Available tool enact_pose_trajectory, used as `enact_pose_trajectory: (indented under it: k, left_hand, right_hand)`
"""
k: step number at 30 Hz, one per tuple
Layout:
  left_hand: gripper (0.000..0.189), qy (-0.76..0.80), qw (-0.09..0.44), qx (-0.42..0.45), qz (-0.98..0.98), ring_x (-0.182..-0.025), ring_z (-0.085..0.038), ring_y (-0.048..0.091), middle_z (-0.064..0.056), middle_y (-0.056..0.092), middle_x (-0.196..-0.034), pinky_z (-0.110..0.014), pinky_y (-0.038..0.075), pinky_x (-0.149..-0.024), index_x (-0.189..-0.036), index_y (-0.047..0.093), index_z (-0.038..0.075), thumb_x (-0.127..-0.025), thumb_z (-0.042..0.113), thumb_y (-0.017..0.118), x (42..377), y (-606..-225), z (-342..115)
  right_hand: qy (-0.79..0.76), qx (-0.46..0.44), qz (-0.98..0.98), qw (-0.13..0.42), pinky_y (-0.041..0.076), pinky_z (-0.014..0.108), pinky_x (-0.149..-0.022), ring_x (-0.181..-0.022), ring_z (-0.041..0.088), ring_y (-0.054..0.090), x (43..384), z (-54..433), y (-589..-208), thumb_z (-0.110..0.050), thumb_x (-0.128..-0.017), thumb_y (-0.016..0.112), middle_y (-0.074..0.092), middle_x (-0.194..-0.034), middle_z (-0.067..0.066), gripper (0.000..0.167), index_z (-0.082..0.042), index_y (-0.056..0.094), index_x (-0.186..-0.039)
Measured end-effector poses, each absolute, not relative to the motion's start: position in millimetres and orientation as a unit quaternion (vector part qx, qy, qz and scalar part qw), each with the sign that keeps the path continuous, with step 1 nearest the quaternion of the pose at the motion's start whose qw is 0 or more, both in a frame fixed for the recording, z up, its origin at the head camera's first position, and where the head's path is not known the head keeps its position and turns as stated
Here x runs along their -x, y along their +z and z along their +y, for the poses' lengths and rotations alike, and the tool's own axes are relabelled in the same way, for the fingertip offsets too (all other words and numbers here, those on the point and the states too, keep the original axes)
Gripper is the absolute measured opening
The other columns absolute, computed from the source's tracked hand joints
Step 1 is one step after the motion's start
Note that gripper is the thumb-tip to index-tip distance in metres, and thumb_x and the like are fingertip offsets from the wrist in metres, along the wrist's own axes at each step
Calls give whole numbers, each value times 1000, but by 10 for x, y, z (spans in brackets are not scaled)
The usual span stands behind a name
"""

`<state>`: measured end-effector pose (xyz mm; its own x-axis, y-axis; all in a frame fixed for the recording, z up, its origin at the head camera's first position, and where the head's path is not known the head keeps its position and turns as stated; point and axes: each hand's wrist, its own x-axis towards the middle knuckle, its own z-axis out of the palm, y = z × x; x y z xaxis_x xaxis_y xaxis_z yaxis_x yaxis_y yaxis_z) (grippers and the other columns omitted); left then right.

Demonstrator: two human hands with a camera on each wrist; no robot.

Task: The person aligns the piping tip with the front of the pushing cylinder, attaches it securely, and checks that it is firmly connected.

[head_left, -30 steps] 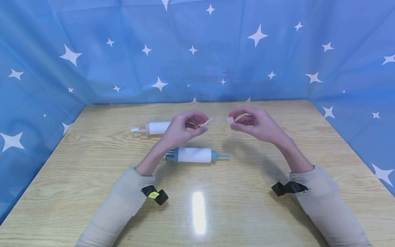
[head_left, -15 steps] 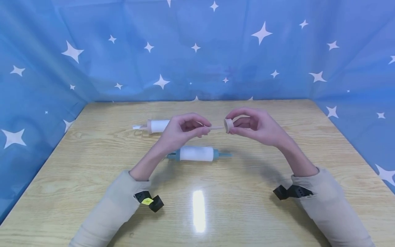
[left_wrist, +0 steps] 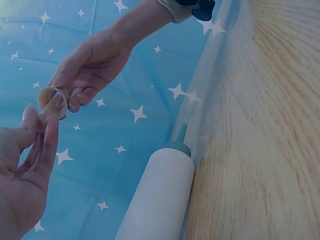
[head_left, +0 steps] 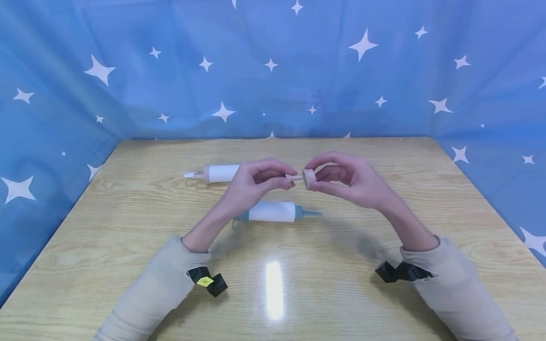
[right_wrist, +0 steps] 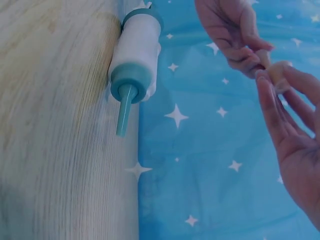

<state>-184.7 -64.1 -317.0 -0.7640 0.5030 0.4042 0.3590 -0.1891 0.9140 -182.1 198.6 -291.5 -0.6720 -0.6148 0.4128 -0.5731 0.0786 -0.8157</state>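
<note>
My left hand (head_left: pixel 258 182) pinches a slim beige stick-like piece (head_left: pixel 296 178) between thumb and fingers, pointing right. My right hand (head_left: pixel 356 182) grips a round beige cap (head_left: pixel 309 179) by its rim, its open side facing the left hand. The slim piece's far end overlaps the cap's mouth. Both hands are raised over the table; in the left wrist view the cap (left_wrist: pixel 46 95) appears as a hollow ring. Below them lies a white cylinder with teal ends (head_left: pixel 271 211), its thin teal tip pointing right. Another white cylinder with a beige end (head_left: pixel 222 173) lies behind, partly hidden by the left hand.
The wooden table (head_left: pixel 128 227) reaches back to a blue curtain with white stars (head_left: pixel 273 71). Thin pieces (head_left: pixel 194 174) stick out of the beige-ended cylinder's left end. Each wrist wears a small black camera (head_left: pixel 209 279).
The hands have come together, closing the gap between slim piece and cap. The slim piece has turned from slanting upward to nearly level. The cylinders have stayed in place.
</note>
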Motion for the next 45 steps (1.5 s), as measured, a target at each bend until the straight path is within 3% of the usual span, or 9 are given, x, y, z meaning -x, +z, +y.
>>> enact_pose_trajectory:
  k: [5,10,19,30,40,45]
  left_hand:
    - [21,698,55,-344,625,-95,-24,71,-20,71,-107,-45,54,-95,-117,67,-10,-98,-5,60,1837,-3168,-645]
    - [21,697,56,-342,627,-93,-23,72,-15,72,-107,-45,55,-93,-117,67,-11,-99,-5,58,1819,-3159,-643]
    - [16,707,46,-311,633,-85,-21,71,-13,72,-99,-42,58,-85,-109,67,-9,-93,-8,65,1763,-3154,-586]
    - [12,710,15,-287,643,-77,-17,67,-9,68,-86,-28,56,-75,-99,63,-8,-89,-12,68,1718,-3175,-499]
    - [14,696,-6,-285,660,-80,-14,65,-1,66,-87,-25,54,-74,-96,61,-6,-87,-12,70,1711,-3197,-466]
    - [13,684,0,-280,674,-84,-17,66,-11,68,-91,-27,55,-77,-100,63,-5,-89,-8,70,1725,-3191,-481]
  right_hand:
    - [-536,410,738,13,58,33,-86,-96,26,71,1816,1951,-2922,15,-88,68,66,-115,14,40,3,61,-125]
    - [-533,407,741,6,58,35,-86,-97,25,71,1803,1920,-2929,14,-87,69,66,-116,15,40,3,62,-125]
    - [-538,404,740,5,57,37,-89,-99,26,71,1759,1856,-2946,14,-86,71,66,-117,13,40,2,63,-124]
    - [-538,412,735,-11,58,33,-85,-93,23,70,1704,1794,-2972,13,-85,73,69,-111,11,36,3,67,-119]
    - [-540,410,735,-3,55,38,-92,-103,23,70,1689,1768,-3000,15,-84,73,67,-114,12,36,6,64,-118]
    - [-537,402,742,-4,57,35,-88,-100,23,71,1698,1781,-3003,14,-85,72,67,-114,13,35,6,64,-118]
